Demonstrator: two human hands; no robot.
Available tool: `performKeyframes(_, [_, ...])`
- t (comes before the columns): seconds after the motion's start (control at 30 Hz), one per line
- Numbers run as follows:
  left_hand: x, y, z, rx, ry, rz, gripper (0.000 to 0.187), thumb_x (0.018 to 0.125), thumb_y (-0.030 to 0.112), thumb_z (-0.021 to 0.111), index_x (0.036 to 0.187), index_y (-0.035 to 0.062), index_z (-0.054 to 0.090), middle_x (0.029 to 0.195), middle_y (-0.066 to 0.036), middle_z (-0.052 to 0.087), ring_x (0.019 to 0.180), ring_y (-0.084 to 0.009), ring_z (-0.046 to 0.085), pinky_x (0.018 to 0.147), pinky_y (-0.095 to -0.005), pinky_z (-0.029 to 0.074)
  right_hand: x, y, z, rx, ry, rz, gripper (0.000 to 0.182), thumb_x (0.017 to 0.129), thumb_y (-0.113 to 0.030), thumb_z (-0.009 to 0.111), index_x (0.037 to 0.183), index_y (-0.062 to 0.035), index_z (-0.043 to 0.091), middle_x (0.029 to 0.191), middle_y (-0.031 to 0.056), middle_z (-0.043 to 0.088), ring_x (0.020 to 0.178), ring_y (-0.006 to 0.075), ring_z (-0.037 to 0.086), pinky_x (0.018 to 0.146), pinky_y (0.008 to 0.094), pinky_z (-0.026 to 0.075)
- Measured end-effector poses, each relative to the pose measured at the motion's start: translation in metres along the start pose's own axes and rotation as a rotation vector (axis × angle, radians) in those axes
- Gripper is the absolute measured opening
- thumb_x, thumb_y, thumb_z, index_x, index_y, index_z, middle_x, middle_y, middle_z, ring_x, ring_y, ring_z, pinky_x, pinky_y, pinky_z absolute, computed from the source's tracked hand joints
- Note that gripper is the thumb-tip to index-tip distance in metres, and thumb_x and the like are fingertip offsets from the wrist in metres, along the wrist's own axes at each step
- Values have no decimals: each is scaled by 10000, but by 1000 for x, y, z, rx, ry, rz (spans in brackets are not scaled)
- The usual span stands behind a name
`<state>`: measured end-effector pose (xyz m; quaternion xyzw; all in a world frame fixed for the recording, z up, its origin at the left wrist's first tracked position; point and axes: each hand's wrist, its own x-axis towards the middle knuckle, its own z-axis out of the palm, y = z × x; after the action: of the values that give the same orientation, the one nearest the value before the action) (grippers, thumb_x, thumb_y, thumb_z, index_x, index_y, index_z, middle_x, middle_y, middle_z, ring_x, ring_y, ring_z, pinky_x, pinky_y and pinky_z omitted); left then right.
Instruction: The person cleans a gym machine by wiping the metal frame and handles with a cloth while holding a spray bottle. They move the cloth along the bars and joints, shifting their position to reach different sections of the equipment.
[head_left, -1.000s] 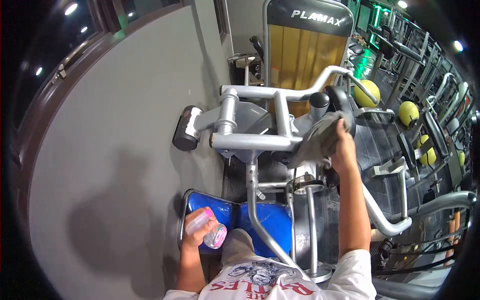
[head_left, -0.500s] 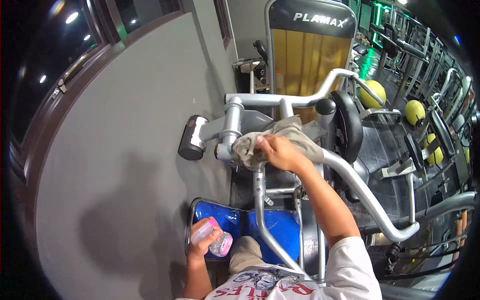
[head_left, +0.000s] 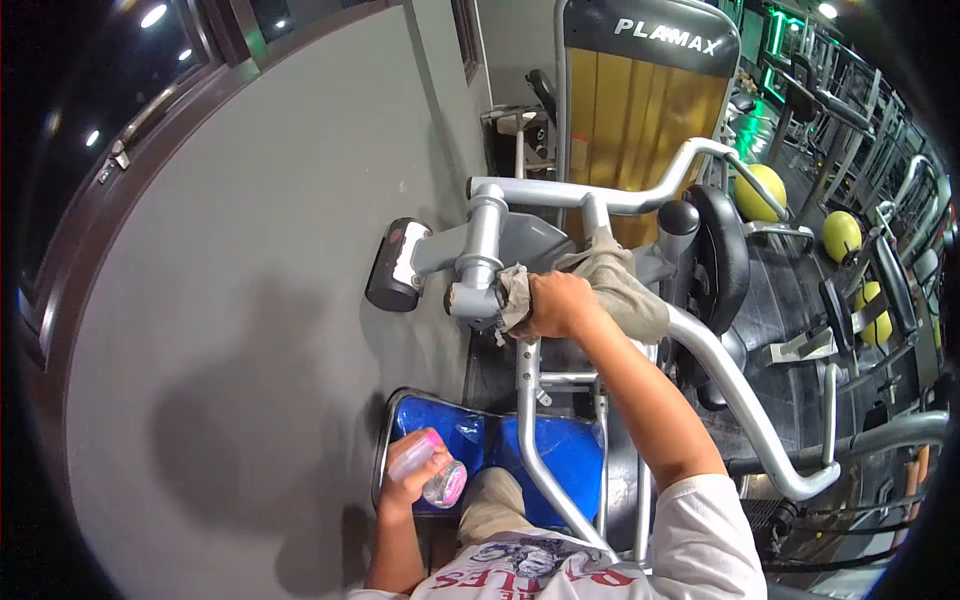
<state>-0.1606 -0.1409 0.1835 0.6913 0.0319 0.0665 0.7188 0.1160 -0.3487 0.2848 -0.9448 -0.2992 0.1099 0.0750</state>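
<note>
My right hand (head_left: 562, 304) is closed on a grey-beige cloth (head_left: 618, 287), pressing part of it against the silver tube frame (head_left: 482, 240) of a gym machine. A bunched end of the cloth sticks out left of my fist, beside the tube's end, and the rest drapes over the bar to the right. Low on the left, my left hand (head_left: 404, 486) is wrapped round a small clear plastic bottle (head_left: 447, 487) with pink parts. That bottle is held well away from the machine, above a blue padded surface (head_left: 545, 460).
A grey wall (head_left: 220, 330) runs along the left. Behind the frame stands a machine tower with a gold panel (head_left: 640, 120). A black round pad (head_left: 718, 255) and a curved silver bar (head_left: 740, 400) lie to the right. Farther off are yellow balls (head_left: 760, 192) and other equipment.
My right hand has turned and closed more tightly over the cloth, bunching its left end at the tube. The view has shifted slightly. My left hand still holds the bottle in about the same place.
</note>
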Motion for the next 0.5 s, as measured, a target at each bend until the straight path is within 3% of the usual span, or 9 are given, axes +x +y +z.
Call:
performKeyframes(0.1, [3,-5,0,-1,-15,-20,240,799,200,714,881,7,597,770,-112,628,630,-157,576,603,-297,473,9,13,23,-92,196,-130,599,687,-463,798,1086,-38,658,1050,131,723,1023,306,696,843,431,574])
performKeyframes(0.2, [5,-8,3,-23,-18,-31,230,797,187,708,888,3,603,773,-111,631,631,-155,576,605,-298,476,8,17,41,-44,407,-153,556,679,-474,780,983,-27,653,941,149,722,905,353,708,802,461,576])
performKeyframes(0.33, [8,-8,7,-36,-11,-26,217,800,176,706,889,8,601,779,-107,628,634,-156,578,606,-299,478,0,17,35,14,410,-161,577,693,-501,750,967,-7,634,881,197,710,838,389,707,740,473,573])
performKeyframes(0.5, [6,-4,1,-45,16,17,193,810,164,707,861,29,577,789,-95,611,639,-161,578,609,-299,479,-3,23,20,86,270,-101,592,898,-556,540,827,13,689,796,263,693,783,431,699,713,504,565])
